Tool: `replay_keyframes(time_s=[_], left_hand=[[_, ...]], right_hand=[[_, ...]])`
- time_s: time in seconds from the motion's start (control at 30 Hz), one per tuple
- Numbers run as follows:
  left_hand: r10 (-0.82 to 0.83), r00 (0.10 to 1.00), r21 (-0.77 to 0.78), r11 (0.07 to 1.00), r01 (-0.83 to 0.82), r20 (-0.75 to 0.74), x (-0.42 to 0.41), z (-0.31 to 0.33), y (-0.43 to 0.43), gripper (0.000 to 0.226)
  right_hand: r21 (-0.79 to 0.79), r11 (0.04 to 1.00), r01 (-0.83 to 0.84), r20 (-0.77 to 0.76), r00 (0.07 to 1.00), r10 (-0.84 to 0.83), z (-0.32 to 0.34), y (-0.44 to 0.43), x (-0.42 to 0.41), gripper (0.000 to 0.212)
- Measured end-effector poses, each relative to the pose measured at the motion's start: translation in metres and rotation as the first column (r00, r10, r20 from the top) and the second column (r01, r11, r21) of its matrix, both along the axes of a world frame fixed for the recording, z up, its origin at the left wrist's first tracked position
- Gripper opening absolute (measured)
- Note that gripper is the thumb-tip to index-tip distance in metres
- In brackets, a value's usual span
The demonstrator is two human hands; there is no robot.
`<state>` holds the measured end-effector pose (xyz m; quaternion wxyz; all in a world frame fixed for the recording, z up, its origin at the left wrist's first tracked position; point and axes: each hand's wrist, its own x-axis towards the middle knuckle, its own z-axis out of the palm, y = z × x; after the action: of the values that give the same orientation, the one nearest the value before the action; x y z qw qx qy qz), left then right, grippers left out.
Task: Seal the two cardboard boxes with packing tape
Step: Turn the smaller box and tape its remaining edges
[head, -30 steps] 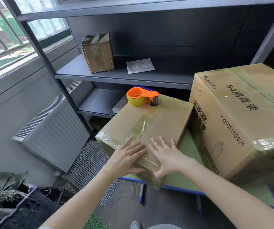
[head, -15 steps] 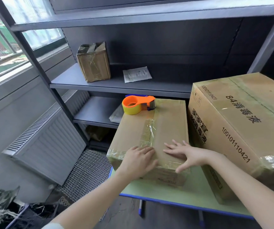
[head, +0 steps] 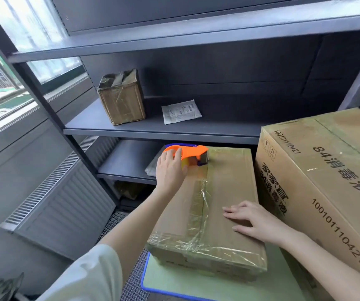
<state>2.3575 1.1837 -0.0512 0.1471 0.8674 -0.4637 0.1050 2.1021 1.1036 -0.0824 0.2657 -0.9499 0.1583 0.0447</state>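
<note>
Tape dispenser within left grip

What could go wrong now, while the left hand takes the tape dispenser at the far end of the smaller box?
1. The left hand grips the orange tape dispenser at the far edge of the smaller cardboard box; if it slips, it may fall behind the box.
2. The old tape on the seam is wrinkled, so new tape may not lie flat.
3. Only the right hand steadies the box; a hard pull might shift it.
</note>
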Motion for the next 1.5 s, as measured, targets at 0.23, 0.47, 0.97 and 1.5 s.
replay_keyframes(time_s=[0.23, 0.47, 0.97, 1.5], left_hand=[[0.128, 0.992, 0.143, 0.982, -0.127, -0.003, 0.012, -0.018, -0.037, 0.023], [0.120, 0.991, 0.108, 0.988, -0.113, -0.053, 0.014, -0.020, -0.038, 0.013], [-0.377, 0.101, -0.347, 0.909, 0.230, -0.921, -0.057, 0.021, 0.058, 0.016], [-0.361, 0.331, -0.383, 0.924, -0.003, -0.872, -0.089, 0.014, 0.119, 0.021]], right_hand=[[0.078, 0.997, 0.004, 0.029, 1.000, -0.006, -0.004, -0.006, -0.001, 0.049], [0.087, 0.996, 0.008, 0.028, 1.000, -0.011, -0.005, -0.010, 0.001, 0.048], [0.262, 0.946, 0.191, 0.328, 0.904, -0.274, 0.042, 0.011, 0.026, 0.092], [0.113, 0.966, 0.234, 0.312, 0.915, -0.258, 0.052, 0.073, 0.018, 0.057]])
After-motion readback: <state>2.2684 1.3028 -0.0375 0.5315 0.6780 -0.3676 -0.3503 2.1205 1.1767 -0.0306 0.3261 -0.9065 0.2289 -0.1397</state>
